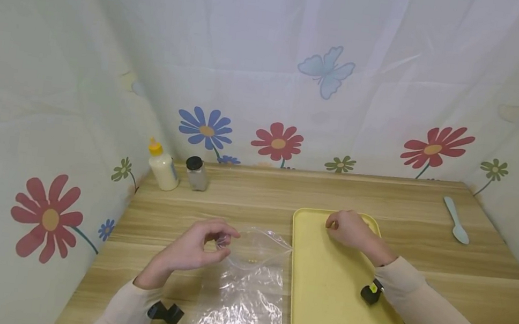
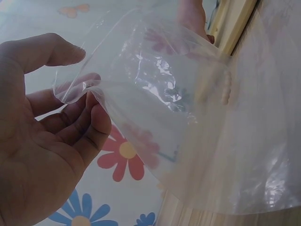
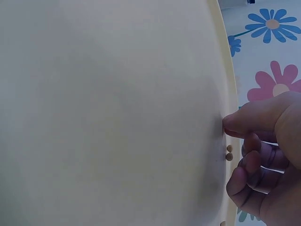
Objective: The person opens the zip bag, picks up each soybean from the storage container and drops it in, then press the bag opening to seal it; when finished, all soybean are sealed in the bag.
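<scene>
Bottle [image 1: 164,173] with a yellow cap stands furthest left, a black-lidded jar [image 1: 197,177] just beside it. Nearer me, my left hand [image 1: 195,246] has its fingers curled on the rim of a clear plastic bag [image 1: 247,301], thumb standing off, the bag's mouth gaping; small pale beads [image 2: 226,88] lie inside. Then comes the yellow tray [image 1: 333,311], my right hand [image 1: 350,230] bent at its far edge, thumb and forefinger nearly together; whether they pinch anything, I cannot tell. Round beads [image 3: 229,157] sit near those fingertips. Furthest right lies a pale spoon [image 1: 456,221].
</scene>
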Available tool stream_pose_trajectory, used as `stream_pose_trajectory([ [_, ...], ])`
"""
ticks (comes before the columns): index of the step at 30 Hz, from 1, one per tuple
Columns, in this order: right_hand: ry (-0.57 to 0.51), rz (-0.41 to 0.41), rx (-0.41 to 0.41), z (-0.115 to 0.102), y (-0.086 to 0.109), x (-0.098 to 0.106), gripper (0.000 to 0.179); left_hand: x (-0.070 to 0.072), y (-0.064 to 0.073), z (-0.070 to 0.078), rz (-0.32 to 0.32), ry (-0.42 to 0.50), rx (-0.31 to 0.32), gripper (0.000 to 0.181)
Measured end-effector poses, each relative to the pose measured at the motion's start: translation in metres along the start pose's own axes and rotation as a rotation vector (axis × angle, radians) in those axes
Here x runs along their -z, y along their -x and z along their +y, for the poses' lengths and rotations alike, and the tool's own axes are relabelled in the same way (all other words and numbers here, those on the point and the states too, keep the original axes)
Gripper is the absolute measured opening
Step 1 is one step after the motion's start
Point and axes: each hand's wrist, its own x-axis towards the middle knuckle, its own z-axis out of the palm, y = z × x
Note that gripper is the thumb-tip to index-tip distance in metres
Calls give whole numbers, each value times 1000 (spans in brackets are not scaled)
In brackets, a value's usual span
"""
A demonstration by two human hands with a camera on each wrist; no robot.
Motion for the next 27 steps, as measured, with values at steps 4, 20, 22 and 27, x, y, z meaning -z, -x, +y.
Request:
stream_pose_trajectory([
  [4, -1, -2, 5, 0, -1, -1, 8, 1, 0, -1, 0, 5, -14, 36],
  [20, 26, 74, 74, -6, 3, 2, 7, 6, -3, 37, -5, -5, 10, 34],
  [22, 18, 74, 71, -7, 4, 2, 7, 6, -3, 38, -4, -3, 9, 34],
  [27, -5, 80, 73, -12, 6, 5, 7, 5, -3, 36, -3, 4, -5, 34],
])
